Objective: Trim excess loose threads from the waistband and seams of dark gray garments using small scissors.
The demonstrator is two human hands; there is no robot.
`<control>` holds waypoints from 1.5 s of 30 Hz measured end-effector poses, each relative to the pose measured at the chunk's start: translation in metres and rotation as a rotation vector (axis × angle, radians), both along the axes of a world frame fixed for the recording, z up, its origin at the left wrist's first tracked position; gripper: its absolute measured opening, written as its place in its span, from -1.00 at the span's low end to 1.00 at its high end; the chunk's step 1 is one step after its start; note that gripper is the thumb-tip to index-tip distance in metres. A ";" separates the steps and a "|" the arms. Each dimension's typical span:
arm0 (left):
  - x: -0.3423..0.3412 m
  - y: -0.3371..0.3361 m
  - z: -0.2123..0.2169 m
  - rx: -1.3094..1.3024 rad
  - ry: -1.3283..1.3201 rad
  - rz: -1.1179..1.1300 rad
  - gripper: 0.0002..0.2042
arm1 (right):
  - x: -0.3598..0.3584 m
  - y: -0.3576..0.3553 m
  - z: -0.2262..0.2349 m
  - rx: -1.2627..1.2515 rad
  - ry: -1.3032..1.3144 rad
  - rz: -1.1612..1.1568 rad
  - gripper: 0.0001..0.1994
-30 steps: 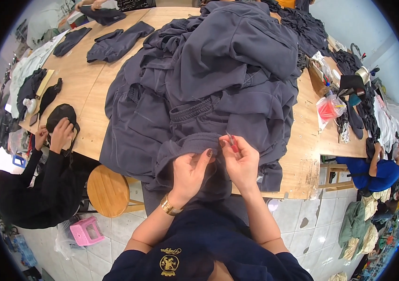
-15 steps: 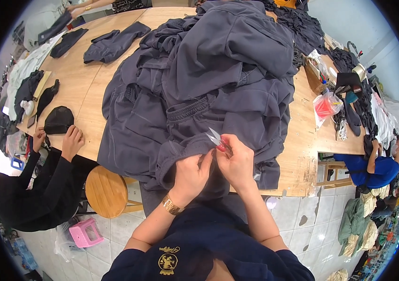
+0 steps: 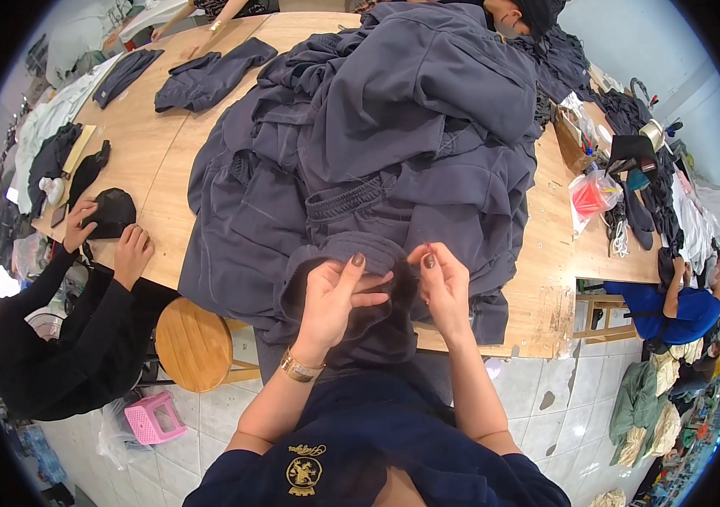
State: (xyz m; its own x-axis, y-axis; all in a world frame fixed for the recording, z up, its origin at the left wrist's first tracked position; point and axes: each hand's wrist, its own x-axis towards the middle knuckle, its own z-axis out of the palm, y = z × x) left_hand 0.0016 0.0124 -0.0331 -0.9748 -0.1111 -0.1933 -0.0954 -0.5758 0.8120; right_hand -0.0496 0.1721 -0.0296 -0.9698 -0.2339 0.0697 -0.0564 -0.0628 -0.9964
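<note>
Sitting at the far left, a co-worker in a black long-sleeved top (image 3: 64,363) has both hands at a black rounded cloth item (image 3: 113,213) by the edge of the wooden table (image 3: 153,182). A pink plastic stool (image 3: 155,418) stands on the floor there, with a round wooden stool (image 3: 193,345) just beyond it to the right. Farther up the tabletop lie a small folded dark garment (image 3: 127,76) and another dark garment (image 3: 212,76), slightly apart.

Across the middle rises a large heap of dark grey garments (image 3: 427,93), and the gathered garment (image 3: 313,255) being handled lies at its near edge, its opening facing the wearer. The left hand (image 3: 328,294), with a gold bracelet (image 3: 301,367) at the wrist, is at that opening: the thumb lies up against the gathered edge, while two fingers stretch out to the right, spread from it. Just right of the opening, the right hand (image 3: 444,287) is raised with its fingers curled and its thumb close to the index finger. At this angle I cannot tell whether either hand is pinching cloth or anything small.

To the right are a clear plastic bag with red contents (image 3: 594,196), a bundle of white cord (image 3: 620,241) and, at the table's edge, a person in blue (image 3: 672,313).
</note>
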 end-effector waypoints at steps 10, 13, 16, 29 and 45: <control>0.001 -0.005 -0.002 -0.067 0.025 -0.001 -0.67 | 0.001 0.001 -0.003 0.671 0.635 -0.033 -0.73; 0.002 -0.003 0.001 -0.125 0.039 0.002 -0.67 | 0.000 0.001 -0.002 0.697 0.668 -0.029 -0.73; 0.002 -0.001 0.003 -0.158 0.036 0.019 -0.67 | 0.000 0.000 0.003 0.717 0.656 -0.012 -0.75; 0.008 -0.003 -0.006 -0.342 -0.056 0.068 -0.63 | 0.008 -0.004 -0.011 0.420 0.411 -0.092 -0.62; 0.023 -0.023 0.029 -1.427 0.507 0.217 -0.80 | -0.004 0.010 0.021 0.004 -0.182 0.329 -0.78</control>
